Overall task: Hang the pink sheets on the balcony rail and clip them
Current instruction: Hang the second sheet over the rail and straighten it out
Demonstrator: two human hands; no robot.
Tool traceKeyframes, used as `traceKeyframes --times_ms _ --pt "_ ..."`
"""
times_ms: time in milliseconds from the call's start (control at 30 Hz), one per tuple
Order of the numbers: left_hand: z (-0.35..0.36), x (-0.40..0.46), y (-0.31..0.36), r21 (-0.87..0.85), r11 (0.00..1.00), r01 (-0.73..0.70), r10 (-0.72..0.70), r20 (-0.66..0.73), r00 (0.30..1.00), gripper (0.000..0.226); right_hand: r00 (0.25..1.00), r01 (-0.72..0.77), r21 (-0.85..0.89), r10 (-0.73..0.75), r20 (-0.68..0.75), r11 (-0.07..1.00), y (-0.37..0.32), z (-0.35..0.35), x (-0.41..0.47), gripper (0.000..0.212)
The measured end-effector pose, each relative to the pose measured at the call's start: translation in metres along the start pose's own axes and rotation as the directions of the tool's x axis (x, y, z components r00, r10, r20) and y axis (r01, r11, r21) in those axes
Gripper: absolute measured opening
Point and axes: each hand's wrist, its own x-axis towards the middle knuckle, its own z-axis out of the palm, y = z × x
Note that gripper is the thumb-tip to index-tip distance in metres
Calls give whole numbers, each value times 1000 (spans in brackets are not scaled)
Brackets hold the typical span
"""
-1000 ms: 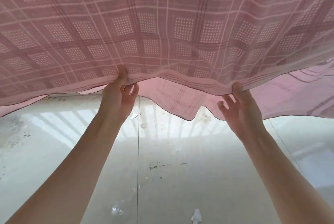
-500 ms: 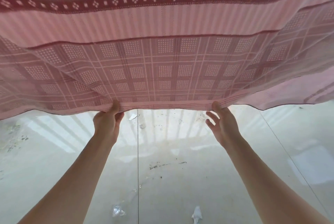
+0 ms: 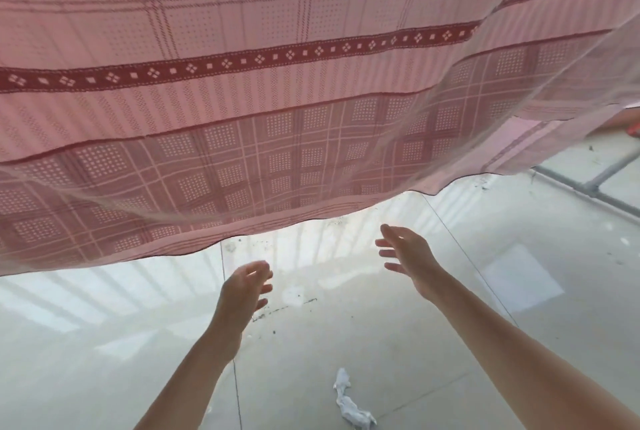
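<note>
The sheet [image 3: 242, 100] billowed overhead, filling the upper frame from the left edge to the right, its dark-hemmed lower edge hanging free above the floor [image 3: 104, 343]. It looked thin and light: daylight came through it, and a second layer showed through the cloth. Soft and limp, it would likely fold or lift in any breeze rather than hold a shape.

The left hand [image 3: 242, 291] was below the hem, fingers spread and loose, holding nothing. The right hand [image 3: 408, 256] was higher and nearer the hem, also spread and empty, not touching the cloth. The two hands were well apart.

The best hold was probably the hem itself, pinched at two spaced points so the cloth stayed spread.

A crumpled white rag [image 3: 349, 402] lay on the floor below the right arm. At far right a grey bar [image 3: 595, 183] ran low across the floor; whether it was the rail could not be told.
</note>
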Motion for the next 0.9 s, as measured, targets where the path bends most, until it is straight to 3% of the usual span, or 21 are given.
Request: traceKeyframes --times_ms 67,133,200,233,333,433,500,567,600,633,733,800,833,900 --pt "22 -16 1 245 962 -124 113 58 992 13 996 56 -445 -81 -37 894 1 -33 -12 50" --pt "45 -36 6 453 830 -326 279 169 945 24 979 113 -765 -202 -23 635 0 -71 -20 58" --pt "68 -54 16 585 595 -551 413 366 834 34 961 97 -898 -276 -28 430 -3 -106 -24 61" --pt "79 -60 20 610 458 -647 460 459 760 38 956 77 -920 -289 -41 385 -4 -122 -25 61" --pt "112 -74 39 618 160 -770 553 590 588 41 936 66 -943 -349 -55 327 -4 -162 -18 61" --pt "156 -85 55 608 -36 -793 595 651 472 44 902 75 -943 -425 -74 324 -8 -207 3 60" --pt "194 -85 62 620 -130 -774 596 673 439 46 884 93 -938 -461 -77 335 -10 -244 20 60" --pt "240 -82 71 639 -171 -750 575 683 451 46 869 115 -915 -485 -95 386 -12 -286 39 59" --pt "266 -77 73 646 -136 -751 582 665 467 44 865 130 -887 -488 -118 444 -13 -309 49 58" --pt "295 -69 75 643 -8 -766 597 618 512 42 863 152 -840 -485 -145 521 -14 -332 59 57" --pt "388 -46 86 533 592 -604 497 349 795 39 870 246 -520 -423 -252 818 -25 -400 94 53" --pt "446 -27 102 290 886 -361 306 216 927 41 911 254 -187 -299 -282 949 -38 -445 119 49" --pt "472 -17 111 118 966 -231 207 189 960 42 934 242 -31 -242 -263 970 -43 -464 133 42" --pt "514 2 128 -184 983 -23 57 182 982 35 970 200 234 -159 -185 951 -51 -500 164 28"
